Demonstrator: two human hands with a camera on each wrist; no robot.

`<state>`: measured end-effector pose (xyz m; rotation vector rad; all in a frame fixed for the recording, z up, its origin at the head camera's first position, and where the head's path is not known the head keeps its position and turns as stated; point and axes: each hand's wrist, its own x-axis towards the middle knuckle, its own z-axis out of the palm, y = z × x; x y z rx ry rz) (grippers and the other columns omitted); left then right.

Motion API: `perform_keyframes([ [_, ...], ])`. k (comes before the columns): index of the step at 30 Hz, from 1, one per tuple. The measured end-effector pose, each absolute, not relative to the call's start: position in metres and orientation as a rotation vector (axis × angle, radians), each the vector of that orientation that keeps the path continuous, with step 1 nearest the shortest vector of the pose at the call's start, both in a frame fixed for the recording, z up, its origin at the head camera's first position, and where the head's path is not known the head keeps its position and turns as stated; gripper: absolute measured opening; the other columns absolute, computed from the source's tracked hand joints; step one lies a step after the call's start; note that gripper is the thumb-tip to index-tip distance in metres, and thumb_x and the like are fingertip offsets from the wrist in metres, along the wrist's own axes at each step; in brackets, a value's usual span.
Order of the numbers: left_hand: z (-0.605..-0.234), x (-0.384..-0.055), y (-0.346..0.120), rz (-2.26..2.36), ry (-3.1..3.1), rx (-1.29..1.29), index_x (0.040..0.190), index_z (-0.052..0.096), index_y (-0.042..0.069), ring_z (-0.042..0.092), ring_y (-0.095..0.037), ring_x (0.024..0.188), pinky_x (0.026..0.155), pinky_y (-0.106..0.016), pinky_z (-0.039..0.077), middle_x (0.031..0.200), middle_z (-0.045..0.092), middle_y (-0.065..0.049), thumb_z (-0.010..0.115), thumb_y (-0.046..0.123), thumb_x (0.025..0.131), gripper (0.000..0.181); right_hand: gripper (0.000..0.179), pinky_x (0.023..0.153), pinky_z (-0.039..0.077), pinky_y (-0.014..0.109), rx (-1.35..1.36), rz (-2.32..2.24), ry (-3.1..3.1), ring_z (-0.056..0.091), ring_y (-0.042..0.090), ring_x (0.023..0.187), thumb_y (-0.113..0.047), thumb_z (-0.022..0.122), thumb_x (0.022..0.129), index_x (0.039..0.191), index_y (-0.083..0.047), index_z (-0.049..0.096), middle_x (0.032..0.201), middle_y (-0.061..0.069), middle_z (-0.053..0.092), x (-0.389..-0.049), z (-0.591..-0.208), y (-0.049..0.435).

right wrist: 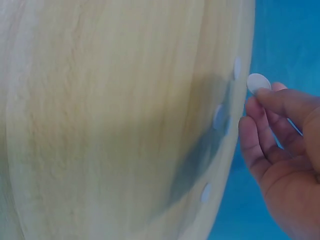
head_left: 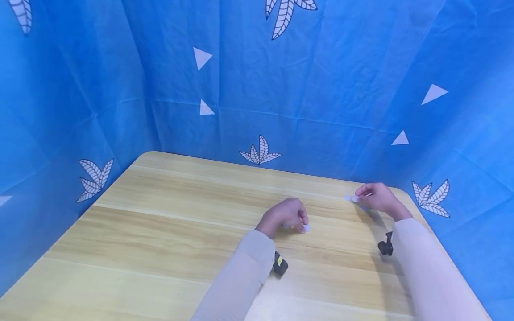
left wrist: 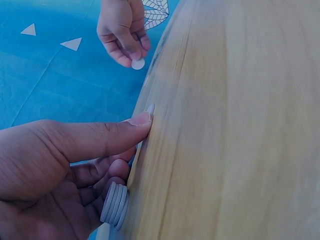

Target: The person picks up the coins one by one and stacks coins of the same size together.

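Observation:
My left hand (head_left: 287,214) is low over the middle of the table, pinching a small white disc (head_left: 306,228) at the thumb tip. In the left wrist view that disc stands close to the wood; the fingers behind it are partly hidden. A short stack of similar discs (left wrist: 115,205) sits on the table beneath the curled fingers. Toward the far right corner, my right hand (head_left: 377,198) holds another white disc (right wrist: 258,83) between thumb and fingers, raised above the surface. Several loose discs lie under it, among them one disc (right wrist: 205,192) set apart from the others.
The light wooden table (head_left: 160,232) has rounded far corners. Blue patterned cloth (head_left: 249,80) hangs along its back and sides, close to the right hand. A small black wrist device (head_left: 279,264) shows at the left sleeve, and another black device (head_left: 386,244) at the right.

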<state>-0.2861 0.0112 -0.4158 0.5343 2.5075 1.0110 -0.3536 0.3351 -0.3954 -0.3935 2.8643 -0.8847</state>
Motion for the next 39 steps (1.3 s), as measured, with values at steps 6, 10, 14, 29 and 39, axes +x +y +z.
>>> perform_keyframes([
  [6, -0.416, -0.286, 0.010, 1.001, 2.519, 0.531, 0.080, 0.070, 0.017, 0.048, -0.011, 0.063, 0.055, -0.024, 0.042, 0.074, 0.059, 0.004, 0.082, 0.014, 0.073, 0.015, 0.018, 0.070, 0.049, 0.030, -0.478, -0.876, 2.885, 0.059, 0.026, 0.088, -0.006, 0.062, 0.089, 0.104, 0.003, 0.065, 0.096, 0.015, 0.065, -0.351, -0.389, 0.328],
  [10, -0.417, -0.286, 0.011, 0.996, 2.526, 0.540, 0.079, 0.070, 0.018, 0.049, -0.011, 0.065, 0.056, -0.024, 0.043, 0.074, 0.059, 0.004, 0.083, 0.015, 0.073, 0.015, 0.017, 0.072, 0.047, 0.034, -0.511, -0.841, 2.899, 0.059, 0.025, 0.086, -0.006, 0.064, 0.088, 0.103, 0.001, 0.066, 0.094, 0.012, 0.066, -0.347, -0.384, 0.323],
  [14, -0.417, -0.287, 0.012, 0.999, 2.525, 0.546, 0.079, 0.069, 0.018, 0.049, -0.011, 0.065, 0.056, -0.025, 0.043, 0.074, 0.059, 0.004, 0.083, 0.015, 0.073, 0.015, 0.016, 0.071, 0.047, 0.034, -0.559, -0.816, 2.906, 0.060, 0.022, 0.082, -0.006, 0.064, 0.086, 0.101, 0.000, 0.067, 0.091, 0.009, 0.067, -0.341, -0.380, 0.319],
  [29, -0.419, -0.287, 0.011, 0.981, 2.541, 0.555, 0.079, 0.070, 0.019, 0.052, -0.011, 0.069, 0.060, -0.024, 0.045, 0.077, 0.062, 0.006, 0.083, 0.017, 0.072, 0.015, 0.015, 0.074, 0.049, 0.029, -0.713, -0.723, 2.882, 0.060, 0.017, 0.083, 0.003, 0.063, 0.084, 0.096, -0.005, 0.068, 0.089, 0.005, 0.068, -0.323, -0.384, 0.305],
  [39, -0.420, -0.289, 0.012, 0.986, 2.548, 0.576, 0.078, 0.070, 0.018, 0.053, -0.011, 0.071, 0.063, -0.024, 0.045, 0.078, 0.062, 0.006, 0.083, 0.016, 0.072, 0.014, 0.012, 0.070, 0.049, 0.028, -0.791, -0.707, 2.838, 0.060, 0.013, 0.077, 0.000, 0.066, 0.083, 0.093, -0.007, 0.069, 0.086, 0.002, 0.068, -0.309, -0.389, 0.293],
])
